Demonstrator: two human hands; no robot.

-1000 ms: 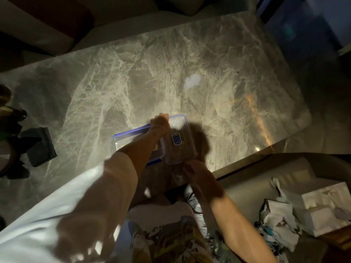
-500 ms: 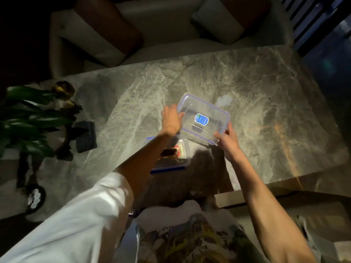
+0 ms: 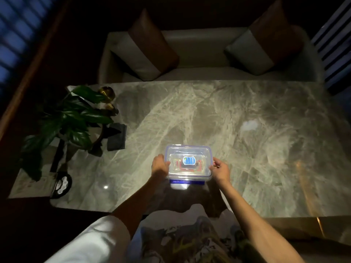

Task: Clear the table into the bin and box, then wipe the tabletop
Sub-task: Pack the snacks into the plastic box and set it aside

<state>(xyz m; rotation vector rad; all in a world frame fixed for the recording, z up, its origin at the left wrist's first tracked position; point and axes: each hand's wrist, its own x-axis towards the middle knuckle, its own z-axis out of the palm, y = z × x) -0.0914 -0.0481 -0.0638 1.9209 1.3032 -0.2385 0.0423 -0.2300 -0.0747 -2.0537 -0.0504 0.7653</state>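
Observation:
A clear plastic box (image 3: 188,164) with blue clips sits near the front edge of the grey marble table (image 3: 247,158), its lid on top with a blue label in the middle. Something red shows through the lid. My left hand (image 3: 159,166) grips the box's left side and my right hand (image 3: 220,170) grips its right side. A dark folded cloth (image 3: 116,137) lies on the table to the left, beside the plant.
A leafy plant (image 3: 70,118) with gold ornaments (image 3: 107,92) stands at the table's left end, a round black-and-white object (image 3: 62,185) in front of it. A sofa with cushions (image 3: 152,46) runs behind the table. A pale spot (image 3: 249,125) marks the right side.
The lid, held tilted above the base half a second ago, now sits flat on the box. Both hands have come to the box's two sides. The view has tipped up, away from the bin.

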